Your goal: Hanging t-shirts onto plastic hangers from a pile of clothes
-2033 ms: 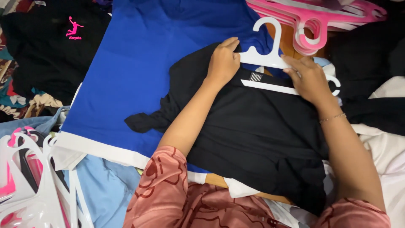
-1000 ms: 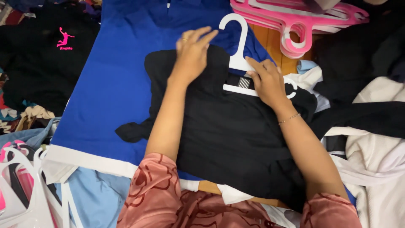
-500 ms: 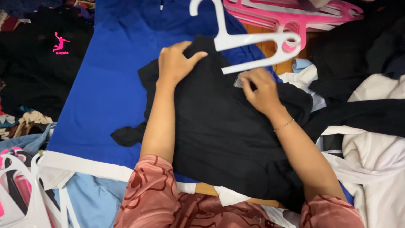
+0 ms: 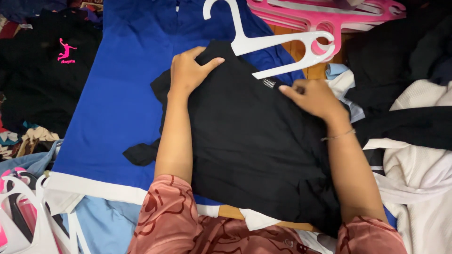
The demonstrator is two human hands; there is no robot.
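The white plastic hanger (image 4: 273, 44) lies out of the soft black cloth shirt (image 4: 254, 136), just past the shirt's top edge, and no hand touches it. So that part looks done. The black shirt lies flat on top of a big blue cloth shirt with a white band at the bottom (image 4: 117, 108), which is spread over the bench. Folding or putting away seems to be what is left, since the shirt is spread out. The left hand (image 4: 188, 70) is bent over the top left corner of the black shirt, with the thumb and fingers pinching the cloth. The right hand (image 4: 313, 96) rests near the top right of the shirt, close to the neck, with its fingers nearly straight and pressing down on the cloth. It is not gripping anything. A pile of pink plastic hangers (image 4: 329, 19) sits at the top, just behind the white one.
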